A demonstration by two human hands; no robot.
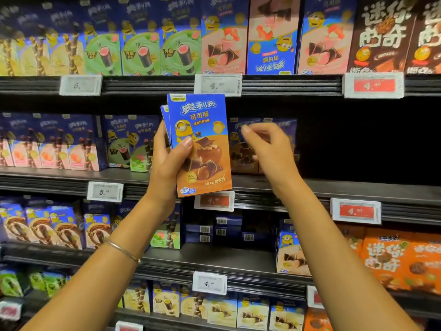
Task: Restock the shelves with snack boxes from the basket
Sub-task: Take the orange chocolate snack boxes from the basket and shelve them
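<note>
Snack boxes [205, 149], flat glossy cardboard rectangles, stand upright gripped in my left hand [167, 168]; just right of them, my right hand [269, 149] hovers, fingers [248, 130] loosely curled, empty.

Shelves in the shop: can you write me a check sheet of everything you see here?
Surface: middle shelf, with a dark gap on its right part.
Job's things: snack boxes, at least two, held upright; matching boxes stand on the shelf behind; basket not seen.
Clutter: one pink box stands upside down in the top row.
Hands: left hand grips the snack boxes; right hand holds nothing, fingers loosely curled.
Cables: nothing seen.
Surroundings: more stocked rows above and below, with price tags.
</note>
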